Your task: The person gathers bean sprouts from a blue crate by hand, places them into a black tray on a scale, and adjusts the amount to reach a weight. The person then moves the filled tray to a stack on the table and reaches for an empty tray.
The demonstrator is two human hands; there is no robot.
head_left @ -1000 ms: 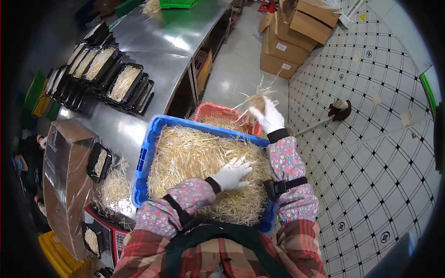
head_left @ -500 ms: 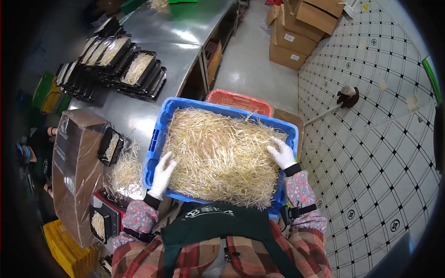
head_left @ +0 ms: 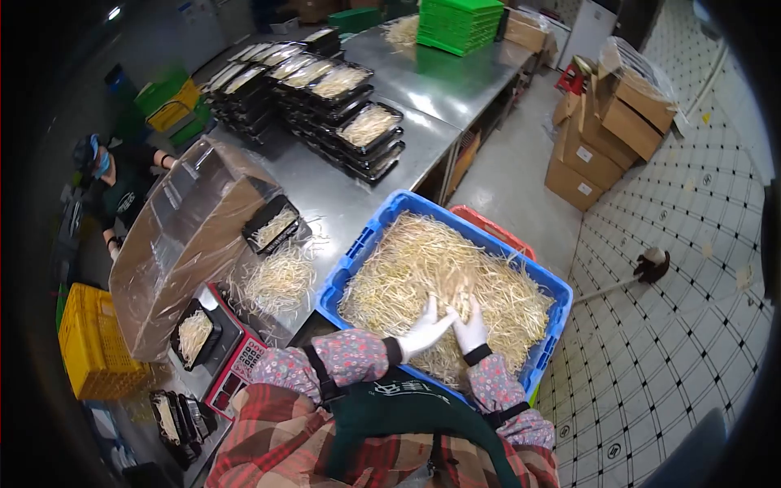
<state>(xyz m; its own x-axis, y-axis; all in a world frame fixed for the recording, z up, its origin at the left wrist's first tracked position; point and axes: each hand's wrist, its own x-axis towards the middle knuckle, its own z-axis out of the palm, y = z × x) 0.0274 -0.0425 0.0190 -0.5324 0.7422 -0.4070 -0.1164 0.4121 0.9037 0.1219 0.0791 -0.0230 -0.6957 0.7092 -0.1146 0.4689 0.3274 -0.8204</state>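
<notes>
A large blue crate (head_left: pixel 336 276) is filled with pale bean sprouts (head_left: pixel 399 252). Over its near half, my white-gloved left hand (head_left: pixel 427 330) and my right hand (head_left: pixel 471 329) are close together. Their fingers press around a clump of sprouts from both sides, and some fingertips are buried in it. Left of the crate, a loose pile of sprouts (head_left: pixel 279 281) lies on the metal table. Beside that pile sits a black tray (head_left: pixel 272 228) with some sprouts. Another sprout-filled black tray (head_left: pixel 195 335) rests on a red scale (head_left: pixel 237 370).
Packed black trays (head_left: pixel 366 130) are stacked at the back of the metal table (head_left: pixel 407 61), with green crates (head_left: pixel 460 24) beyond. A brown box in plastic (head_left: pixel 195 236) stands left, near a co-worker (head_left: pixel 126 191). A red basket (head_left: pixel 496 230) is behind the blue crate; cardboard boxes (head_left: pixel 590 163) stand further back.
My hands have come together from opposite sides of the crate and closed around sprouts. The view has turned left, bringing the scale and the co-worker into fuller sight.
</notes>
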